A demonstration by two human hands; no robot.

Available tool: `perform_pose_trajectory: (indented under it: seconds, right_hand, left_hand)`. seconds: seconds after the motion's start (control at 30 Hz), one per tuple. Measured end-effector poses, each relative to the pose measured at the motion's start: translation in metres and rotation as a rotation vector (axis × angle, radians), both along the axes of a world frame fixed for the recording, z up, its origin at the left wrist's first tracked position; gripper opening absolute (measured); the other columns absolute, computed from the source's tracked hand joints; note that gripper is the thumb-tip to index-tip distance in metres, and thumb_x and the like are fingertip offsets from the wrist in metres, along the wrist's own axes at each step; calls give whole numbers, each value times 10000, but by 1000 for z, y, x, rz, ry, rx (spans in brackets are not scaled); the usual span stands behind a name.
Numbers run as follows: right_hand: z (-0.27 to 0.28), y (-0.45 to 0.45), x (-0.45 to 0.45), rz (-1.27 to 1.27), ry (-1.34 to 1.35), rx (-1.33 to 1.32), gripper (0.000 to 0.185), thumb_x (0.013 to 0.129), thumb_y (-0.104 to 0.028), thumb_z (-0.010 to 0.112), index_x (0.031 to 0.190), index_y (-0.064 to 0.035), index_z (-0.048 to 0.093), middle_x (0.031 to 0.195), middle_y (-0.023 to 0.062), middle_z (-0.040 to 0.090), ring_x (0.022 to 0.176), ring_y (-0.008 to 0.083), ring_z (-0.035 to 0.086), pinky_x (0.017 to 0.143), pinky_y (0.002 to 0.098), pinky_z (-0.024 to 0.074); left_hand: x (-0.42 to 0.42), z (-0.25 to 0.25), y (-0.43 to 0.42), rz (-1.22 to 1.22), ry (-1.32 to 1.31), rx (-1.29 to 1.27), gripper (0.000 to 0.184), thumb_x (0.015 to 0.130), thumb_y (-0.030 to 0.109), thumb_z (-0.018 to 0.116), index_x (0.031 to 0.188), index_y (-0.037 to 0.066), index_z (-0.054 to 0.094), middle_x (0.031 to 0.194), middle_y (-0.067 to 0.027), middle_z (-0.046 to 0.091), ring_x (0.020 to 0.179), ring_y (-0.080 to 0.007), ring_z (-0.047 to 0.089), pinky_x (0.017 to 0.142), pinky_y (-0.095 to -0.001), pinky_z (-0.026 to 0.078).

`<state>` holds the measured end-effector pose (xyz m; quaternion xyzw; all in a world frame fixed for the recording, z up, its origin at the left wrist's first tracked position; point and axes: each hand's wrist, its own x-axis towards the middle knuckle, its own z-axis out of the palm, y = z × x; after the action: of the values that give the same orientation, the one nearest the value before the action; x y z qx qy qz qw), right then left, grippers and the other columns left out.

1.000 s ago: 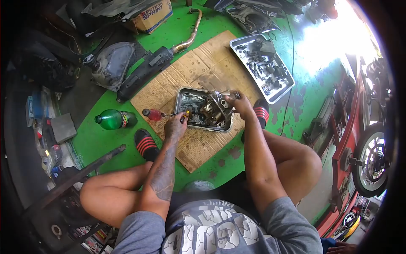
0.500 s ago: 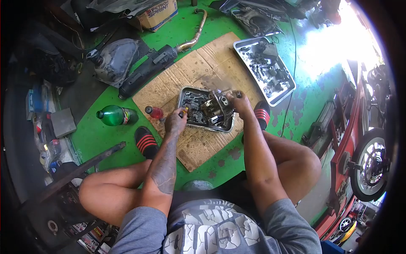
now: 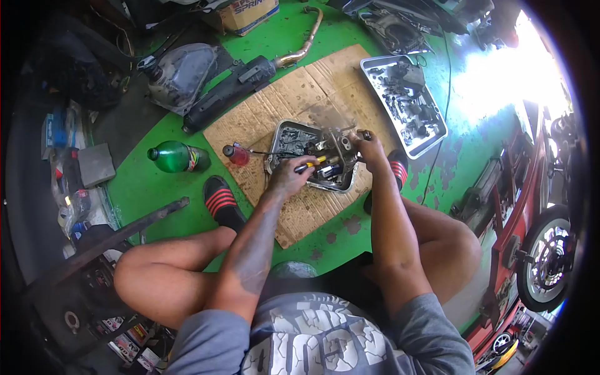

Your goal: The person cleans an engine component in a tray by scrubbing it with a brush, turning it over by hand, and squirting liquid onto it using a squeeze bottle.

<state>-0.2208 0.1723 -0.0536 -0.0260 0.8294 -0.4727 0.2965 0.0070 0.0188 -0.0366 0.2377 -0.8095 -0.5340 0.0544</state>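
My left hand [image 3: 289, 180] is closed around a slim yellow-and-black handled tool [image 3: 311, 165]. Its tip points at a metal engine part [image 3: 337, 150] that looks like a cylinder head; I cannot make out the tip's kind. On the part's right side, my right hand [image 3: 370, 152] grips it and keeps it tilted over a metal tray [image 3: 272, 164]. Dark liquid and small pieces lie in the tray's left half. A small red bottle [image 3: 236, 155] with a dark cap stands left of the tray, on stained cardboard [image 3: 300, 219].
A second tray [image 3: 417, 152] of dark parts lies at the upper right. An exhaust pipe [image 3: 250, 78] borders the cardboard's far left. A green bottle [image 3: 172, 156] lies near my left foot. A red frame with a wheel [image 3: 542, 256] stands at the right.
My left hand has moved right, bringing the yellow-and-black tool from the tray's left side to the engine part. My right hand keeps hold of the part. The whole view has shifted slightly.
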Motion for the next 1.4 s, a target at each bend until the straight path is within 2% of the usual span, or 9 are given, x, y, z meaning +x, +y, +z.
perform_pose_trajectory:
  seconds: [0.17,0.27,0.63,0.77,0.9,1.0,1.17,1.37,1.4]
  right_hand:
    - [18,12,4,-38,-235,-24,543,919,-379,743,1323,-60,571,1168,114,664,1028,259,651,833,462,550]
    - [15,12,2,-36,-270,-30,532,926,-383,733,1312,-52,574,1171,116,664,1040,254,645,835,479,550]
    - [4,16,-1,-26,-306,-77,507,945,-380,706,1303,-45,577,1188,113,654,1096,271,624,858,493,549]
    - [10,15,0,-38,-306,-32,462,954,-381,697,1273,-62,596,1168,96,655,1084,269,623,866,503,544]
    - [3,16,-4,-65,-375,-28,416,968,-404,684,1226,-84,613,1162,93,654,1098,271,613,888,520,533]
    - [1,11,-6,-113,-397,-6,418,969,-399,686,1223,-76,613,1140,101,663,1075,269,623,878,519,531]
    - [7,10,-5,-98,-393,-27,434,958,-404,701,1205,-60,612,1116,106,668,1061,278,626,871,523,530]
    - [13,1,0,-138,-375,-54,428,935,-378,729,1196,-59,616,1078,87,674,1030,281,635,880,547,515]
    - [19,1,0,-144,-378,-69,440,925,-373,739,1207,-56,622,1070,85,677,1027,283,638,885,533,515]
  left_hand:
    - [19,0,-23,-31,-69,-21,219,898,127,736,1115,145,754,1031,-61,771,896,-172,723,806,-301,555]
    - [23,-4,-18,35,40,92,214,905,104,728,1114,144,755,987,-54,768,817,-149,705,757,-272,552]
    - [15,3,-11,49,-51,239,205,906,54,708,1102,97,750,1162,-72,748,1008,-168,711,903,-302,545]
    - [0,-1,4,84,167,57,200,906,87,713,1101,111,753,1114,-87,760,995,-197,728,848,-304,565]
    - [18,-4,-27,10,-132,-4,208,891,123,741,1096,147,761,962,-62,774,784,-137,704,712,-295,553]
    - [6,10,-18,13,-37,26,211,893,127,741,1098,167,766,886,-40,764,709,-115,665,661,-293,532]
    - [4,-10,-19,51,-23,20,199,888,169,736,1077,221,772,884,-74,765,761,-194,710,733,-349,558]
    - [-11,39,-23,-23,-122,122,210,919,103,711,1121,137,760,956,-40,761,830,-95,673,752,-265,541]
    - [-7,25,-20,17,-44,146,206,914,114,717,1116,112,754,987,-68,758,867,-141,689,776,-289,549]
